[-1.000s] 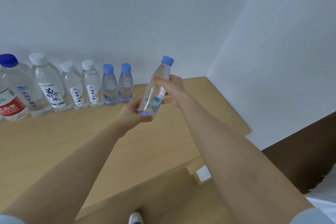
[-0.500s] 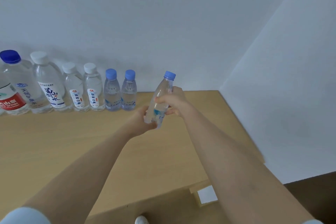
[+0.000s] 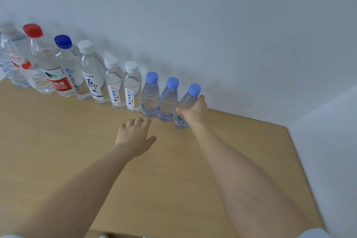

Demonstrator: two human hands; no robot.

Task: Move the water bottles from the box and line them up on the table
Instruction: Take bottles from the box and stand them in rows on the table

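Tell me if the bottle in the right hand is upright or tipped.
Upright: bottle with cap on top, base at the table, parallel to the row.

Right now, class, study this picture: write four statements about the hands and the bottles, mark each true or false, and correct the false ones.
1. The right hand grips the light-blue-capped bottle at the right end of the row. True.
2. The left hand holds a bottle. False: it is open and holds nothing, above the table.
3. The dark-blue-capped bottle stands directly right of the red-capped bottle. True.
4. The red-capped bottle lies on its side. False: it stands upright near the row's left end.
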